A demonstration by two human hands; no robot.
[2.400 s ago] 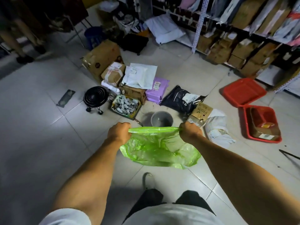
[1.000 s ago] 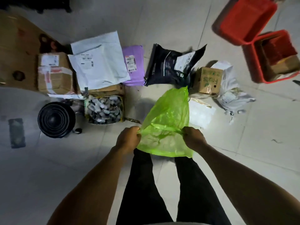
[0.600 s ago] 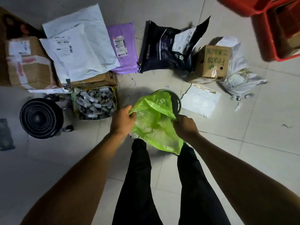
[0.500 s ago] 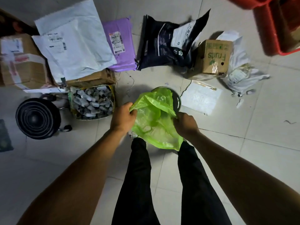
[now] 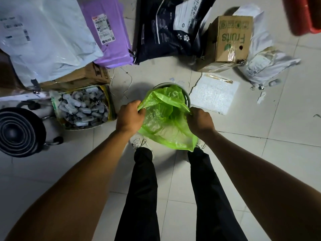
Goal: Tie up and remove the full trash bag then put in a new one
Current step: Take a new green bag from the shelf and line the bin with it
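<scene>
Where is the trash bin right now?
In the head view the trash bin stands on the floor at centre, mostly hidden under the green bag, just beyond the person's feet, with the white foam sheet to its right.

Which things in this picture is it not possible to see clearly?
Head view only:
- Trash can: mostly hidden by the green bag; only its far rim shows.
- Fingertips of left hand and right hand: buried in bag folds.
- Red crate: cut by the top-right edge.
- Purple parcel: label too small.

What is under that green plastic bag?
A round grey bin sits under the thin green plastic bag; only its far rim shows. Its inside is covered.
</scene>
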